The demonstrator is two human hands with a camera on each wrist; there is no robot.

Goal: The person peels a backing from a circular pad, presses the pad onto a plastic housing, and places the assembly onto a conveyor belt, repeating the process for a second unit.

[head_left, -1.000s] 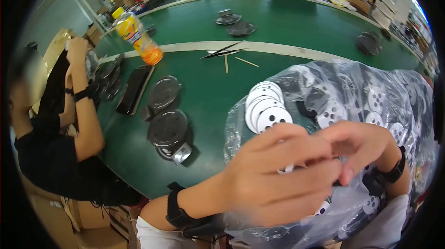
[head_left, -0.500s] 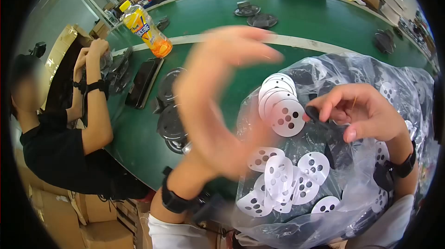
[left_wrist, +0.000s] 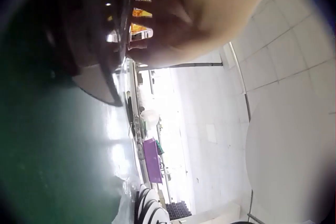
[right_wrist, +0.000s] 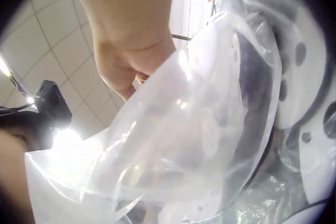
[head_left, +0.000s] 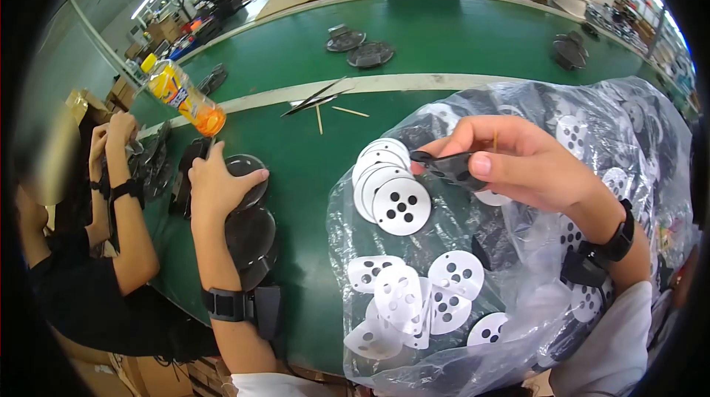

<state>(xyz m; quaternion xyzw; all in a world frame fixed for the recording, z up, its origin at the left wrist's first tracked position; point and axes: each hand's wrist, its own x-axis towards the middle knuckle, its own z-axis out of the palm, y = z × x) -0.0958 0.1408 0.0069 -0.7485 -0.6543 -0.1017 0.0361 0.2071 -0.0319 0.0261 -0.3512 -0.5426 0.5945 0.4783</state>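
The right hand [head_left: 532,168] pinches a small black piece [head_left: 447,166] between thumb and forefinger, the other fingers curled loosely behind. It holds the piece by one end, clear of everything, which probably leaves most of it free to be seen and turned. Directly beneath this hand bulges a clear plastic bag [head_left: 347,205] at the near edge of the green counter [head_left: 310,138]. Just left of the hand's fingertips a stack of white perforated discs [head_left: 392,194] sits on the bag, and more white discs [head_left: 414,293] lie loose inside it, nearer the wrist. The stock seems kept close so that it stays within a short reach. The left hand [head_left: 218,186] is stretched well away to the left, with its fingers fairly straight and laid across the top of a dark round disc [head_left: 251,169] on the counter. It looks like a flat touch rather than a grip, though the left wrist view is too dim to show whether any fingertip hooks the rim. Nearer that hand's wrist lie more dark discs [head_left: 250,234], and beyond its fingers an orange drink bottle [head_left: 181,97] lies tilted.
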